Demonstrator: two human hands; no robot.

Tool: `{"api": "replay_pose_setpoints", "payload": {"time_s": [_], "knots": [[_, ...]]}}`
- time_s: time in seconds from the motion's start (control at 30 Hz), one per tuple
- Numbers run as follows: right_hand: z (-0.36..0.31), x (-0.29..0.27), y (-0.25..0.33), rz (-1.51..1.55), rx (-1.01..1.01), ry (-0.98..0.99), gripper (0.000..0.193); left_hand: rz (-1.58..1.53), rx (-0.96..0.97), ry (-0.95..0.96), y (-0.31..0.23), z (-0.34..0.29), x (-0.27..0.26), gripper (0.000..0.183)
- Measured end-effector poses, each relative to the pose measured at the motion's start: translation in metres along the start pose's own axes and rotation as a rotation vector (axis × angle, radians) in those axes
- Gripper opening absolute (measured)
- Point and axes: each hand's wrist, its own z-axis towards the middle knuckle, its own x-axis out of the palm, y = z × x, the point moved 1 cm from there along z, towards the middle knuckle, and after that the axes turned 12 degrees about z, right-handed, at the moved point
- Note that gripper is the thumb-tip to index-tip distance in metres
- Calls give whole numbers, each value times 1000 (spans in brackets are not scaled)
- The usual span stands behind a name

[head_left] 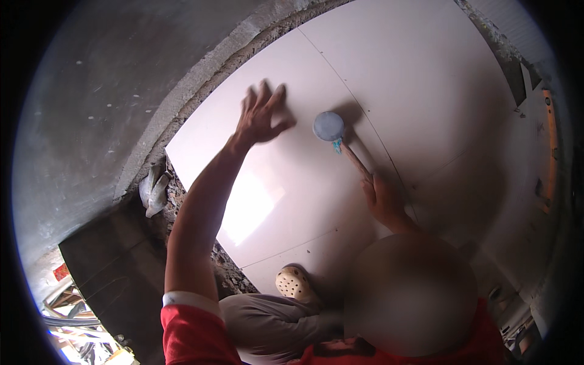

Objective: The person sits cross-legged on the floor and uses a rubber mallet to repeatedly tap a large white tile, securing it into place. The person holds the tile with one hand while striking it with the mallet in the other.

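Note:
My left hand point(261, 115) lies flat with spread fingers on a large glossy white floor tile point(286, 201), near its far edge. My right hand point(380, 196) grips the wooden handle of a mallet point(330, 128). The mallet's round grey head rests on or just above the same tile, to the right of my left hand and close to the joint line with the neighbouring white tile point(420, 91).
Rough mortar and rubble point(228, 267) border the tile's left edge below a grey concrete wall point(103, 103). A crumpled grey cloth or glove point(153, 190) lies there beside a dark slab point(121, 261). My foot in a beige perforated clog point(295, 283) stands on the tile. A long orange tool point(551, 152) lies at right.

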Motion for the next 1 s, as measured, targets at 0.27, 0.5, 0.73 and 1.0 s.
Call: {"api": "replay_pose_setpoints", "payload": {"time_s": [0.27, 0.5, 0.73, 1.0], "knots": [[-8, 6, -5, 87, -189, -165, 34, 149, -6, -234, -41, 141, 11, 76], [-7, 5, -6, 8, -194, -175, 32, 103, 0, -265, -31, 150, 3, 79], [-8, 6, -6, 42, -170, -173, 35, 130, 8, -234, -34, 154, 11, 80], [-11, 6, -11, -7, -198, -167, 41, 13, 13, -241, -42, 16, 24, 108]]}}
